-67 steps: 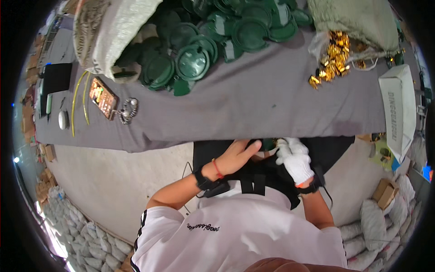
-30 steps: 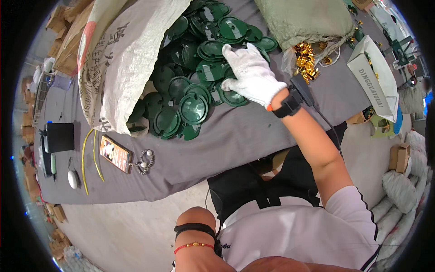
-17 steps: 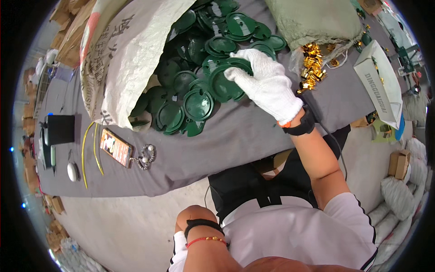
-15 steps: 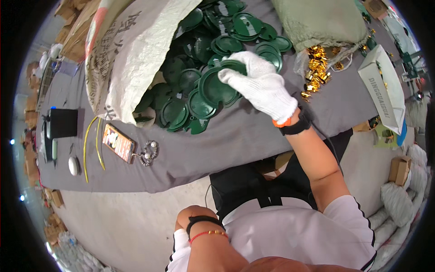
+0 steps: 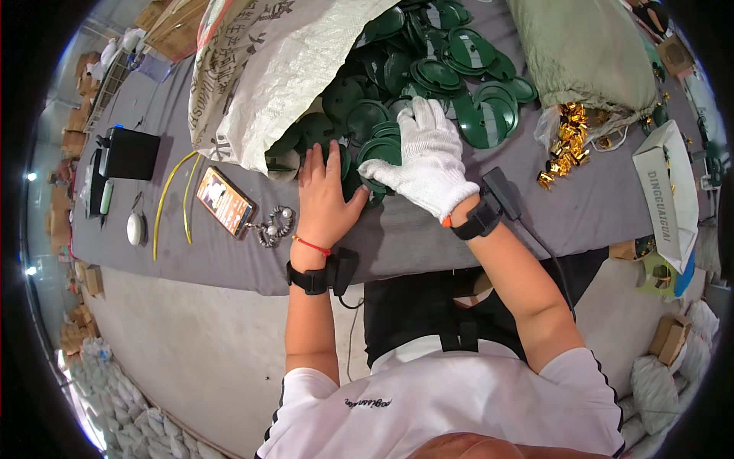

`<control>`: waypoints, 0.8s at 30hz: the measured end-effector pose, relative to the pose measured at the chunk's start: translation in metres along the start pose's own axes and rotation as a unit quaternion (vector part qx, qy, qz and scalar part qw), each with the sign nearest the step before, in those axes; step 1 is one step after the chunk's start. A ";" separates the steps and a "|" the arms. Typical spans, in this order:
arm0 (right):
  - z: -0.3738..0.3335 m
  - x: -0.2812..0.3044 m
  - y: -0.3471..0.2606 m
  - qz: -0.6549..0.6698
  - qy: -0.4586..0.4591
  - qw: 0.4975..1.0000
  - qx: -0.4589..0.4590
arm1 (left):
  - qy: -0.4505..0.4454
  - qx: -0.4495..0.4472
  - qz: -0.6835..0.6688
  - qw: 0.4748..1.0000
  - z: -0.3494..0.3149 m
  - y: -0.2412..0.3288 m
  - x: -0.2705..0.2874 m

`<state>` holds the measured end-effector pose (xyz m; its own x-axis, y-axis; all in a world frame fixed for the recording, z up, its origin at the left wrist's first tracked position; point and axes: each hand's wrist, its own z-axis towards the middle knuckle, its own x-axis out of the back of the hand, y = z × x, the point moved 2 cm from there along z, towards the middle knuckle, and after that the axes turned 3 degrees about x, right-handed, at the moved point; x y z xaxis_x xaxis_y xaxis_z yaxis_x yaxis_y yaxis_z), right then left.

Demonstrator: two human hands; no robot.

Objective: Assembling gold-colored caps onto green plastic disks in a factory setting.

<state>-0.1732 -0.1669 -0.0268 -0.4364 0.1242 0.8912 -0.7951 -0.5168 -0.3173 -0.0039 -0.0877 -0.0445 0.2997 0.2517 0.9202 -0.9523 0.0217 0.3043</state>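
Observation:
A heap of round dark-green plastic discs (image 5: 439,74) spills out of a white woven sack (image 5: 294,65) onto the grey-covered table. My bare left hand (image 5: 327,195) rests with outstretched fingers on the discs at the heap's near edge, beside the sack's mouth. Just right of it, my right hand (image 5: 423,157), in a white knitted glove, lies over more discs with its thumb spread away. A few stacked discs (image 5: 382,148) sit between the two hands. Neither hand is closed round a disc; what lies under the fingertips is hidden.
A phone (image 5: 225,200) with a beaded strap (image 5: 277,226) lies left of my left hand, near yellow cords (image 5: 170,203) and a black box (image 5: 130,153). Shiny gold pieces (image 5: 567,145) spill from a greenish sack (image 5: 585,53) at right, beside a white box (image 5: 662,197).
My left hand has come up from near my body onto the discs. My right hand has let go of the green disc it held and now lies flat. The view has shifted.

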 end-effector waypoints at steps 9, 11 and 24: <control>-0.032 0.018 0.004 0.274 -0.008 0.962 -0.013 | 0.081 0.017 -0.163 0.983 -0.015 0.004 0.009; -0.036 0.029 0.013 0.372 0.045 0.918 -0.126 | 0.113 0.061 -0.349 0.928 -0.024 0.024 0.016; -0.078 0.084 0.002 0.228 -0.025 0.964 0.133 | -0.094 0.243 -0.928 0.268 -0.029 0.106 -0.042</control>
<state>-0.2437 -0.0912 0.0218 -0.6890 -0.2055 0.6950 -0.3855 -0.7081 -0.5916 -0.1195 -0.0682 -0.0577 0.2722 0.1890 -0.9435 0.9514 -0.1994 0.2346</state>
